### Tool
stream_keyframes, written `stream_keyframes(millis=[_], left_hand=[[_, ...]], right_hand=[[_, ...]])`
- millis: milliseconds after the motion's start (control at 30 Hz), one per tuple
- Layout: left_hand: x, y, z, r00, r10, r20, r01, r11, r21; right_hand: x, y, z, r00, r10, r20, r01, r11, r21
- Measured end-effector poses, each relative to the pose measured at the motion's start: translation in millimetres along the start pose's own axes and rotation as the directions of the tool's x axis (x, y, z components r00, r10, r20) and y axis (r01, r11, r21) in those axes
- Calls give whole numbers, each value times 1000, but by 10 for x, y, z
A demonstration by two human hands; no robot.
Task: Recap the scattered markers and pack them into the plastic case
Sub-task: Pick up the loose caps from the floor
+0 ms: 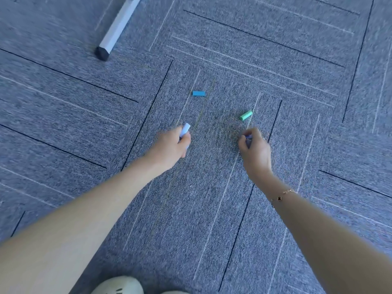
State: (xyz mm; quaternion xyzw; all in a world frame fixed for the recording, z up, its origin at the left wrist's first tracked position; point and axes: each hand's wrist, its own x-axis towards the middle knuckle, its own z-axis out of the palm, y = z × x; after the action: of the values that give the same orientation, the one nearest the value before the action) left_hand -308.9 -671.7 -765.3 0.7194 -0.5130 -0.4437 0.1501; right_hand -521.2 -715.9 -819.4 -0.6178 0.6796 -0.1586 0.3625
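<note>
My left hand (171,145) is closed around a pale lilac marker (185,129) whose end sticks out above the fingers. My right hand (255,147) pinches a small purple piece (247,138), likely a cap, just above the carpet; most of it is hidden by the fingers. A blue cap (198,93) lies flat on the carpet beyond both hands. A green cap (246,115) lies just above my right hand, apart from it. No plastic case is in view.
Grey carpet tiles with dark and light lines cover the floor. A white metal furniture leg (115,28) with a black foot stands at the upper left. A pale shoe (121,286) shows at the bottom edge. A gold bracelet (283,195) is on my right wrist.
</note>
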Motion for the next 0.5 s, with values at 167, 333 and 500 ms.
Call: stream_keyframes(millis=[167, 333, 500], left_hand=[[-23, -24, 87, 983, -75, 167, 84, 995, -45], [0, -41, 67, 989, -115, 89, 123, 988, -96], [86, -106, -41, 981, -178, 74, 180, 984, -16]], right_hand=[[-35, -253, 34, 991, 54, 122, -80, 970, 227], [107, -312, -18, 990, 107, 96, -114, 991, 65], [299, -278, -137, 985, 155, -71, -156, 988, -12]])
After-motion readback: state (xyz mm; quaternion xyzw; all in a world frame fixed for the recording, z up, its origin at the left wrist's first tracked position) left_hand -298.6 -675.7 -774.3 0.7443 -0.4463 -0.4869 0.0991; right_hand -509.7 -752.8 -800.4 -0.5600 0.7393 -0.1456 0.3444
